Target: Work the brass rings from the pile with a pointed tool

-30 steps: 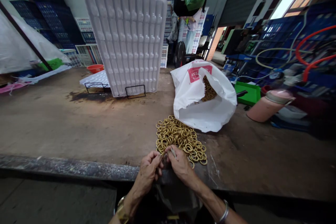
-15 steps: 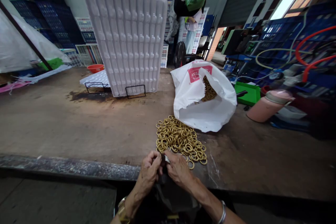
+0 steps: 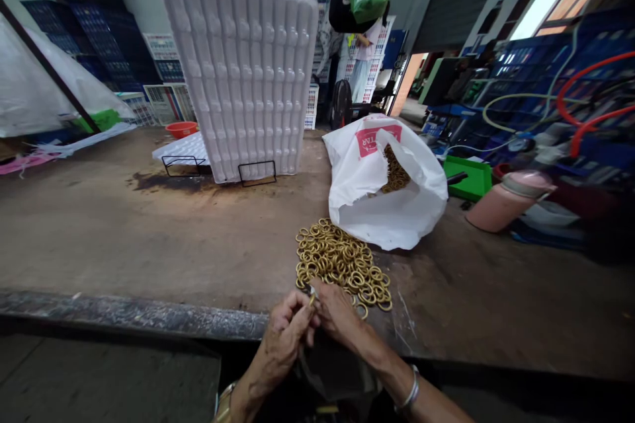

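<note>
At the table's front edge, my left hand (image 3: 289, 325) is closed, thumb and fingers pinching a brass-coloured ring (image 3: 312, 300) seen nearly edge-on. Close against it, my right hand (image 3: 338, 312) is closed too, its fingertips meeting the left ones. A small whitish bit shows at the right fingertips, too small to name. Just beyond both hands lies a heap of brass-coloured rings (image 3: 335, 256), loosely piled with a few spread to the right. Behind the heap a white woven sack (image 3: 357, 178) lies with its torn mouth showing more rings inside.
A large moulded plastic tray (image 3: 248, 73) stands upright in a black wire stand (image 3: 256, 173). An orange bowl (image 3: 181, 128) is at the back left. To the right are a green tray (image 3: 469, 175) and a pink bottle (image 3: 506, 205). A person (image 3: 364, 56) stands in the background.
A brass ring now shows between my left fingertips, where a dark gap was before. My left hand has shifted slightly down; the heap and sack look unchanged.
</note>
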`<state>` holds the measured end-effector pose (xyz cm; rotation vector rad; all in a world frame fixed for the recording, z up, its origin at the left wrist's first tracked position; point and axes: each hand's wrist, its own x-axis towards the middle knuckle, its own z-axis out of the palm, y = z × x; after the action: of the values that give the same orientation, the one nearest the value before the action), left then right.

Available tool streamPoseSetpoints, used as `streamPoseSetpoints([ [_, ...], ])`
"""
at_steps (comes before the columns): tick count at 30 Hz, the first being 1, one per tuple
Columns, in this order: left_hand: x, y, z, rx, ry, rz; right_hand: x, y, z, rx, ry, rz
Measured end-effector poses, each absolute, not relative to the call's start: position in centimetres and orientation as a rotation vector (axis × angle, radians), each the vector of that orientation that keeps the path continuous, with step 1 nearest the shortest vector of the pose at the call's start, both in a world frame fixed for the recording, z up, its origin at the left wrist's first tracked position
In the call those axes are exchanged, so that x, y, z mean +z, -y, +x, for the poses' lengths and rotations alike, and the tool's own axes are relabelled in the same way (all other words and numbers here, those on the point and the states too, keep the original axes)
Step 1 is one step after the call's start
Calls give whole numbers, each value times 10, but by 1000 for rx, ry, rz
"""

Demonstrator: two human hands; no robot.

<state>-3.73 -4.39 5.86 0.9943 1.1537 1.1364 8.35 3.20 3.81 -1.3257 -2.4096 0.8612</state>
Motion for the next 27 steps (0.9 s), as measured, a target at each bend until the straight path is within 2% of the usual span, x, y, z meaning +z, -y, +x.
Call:
streamPoseSetpoints([
  [8,39,39,-44,1175,-1057,835,42,-28,82,1694,1769,-1195],
  [13,37,39,-45,1188,-1040,802,41,-26,81,1969,1589,-1074],
  [19,38,37,-44,1219,-1077,765,44,-26,78,1925,1550,-1114],
  [27,34,34,-42,1273,-1144,624,38,-29,78,1471,1621,-1274],
])
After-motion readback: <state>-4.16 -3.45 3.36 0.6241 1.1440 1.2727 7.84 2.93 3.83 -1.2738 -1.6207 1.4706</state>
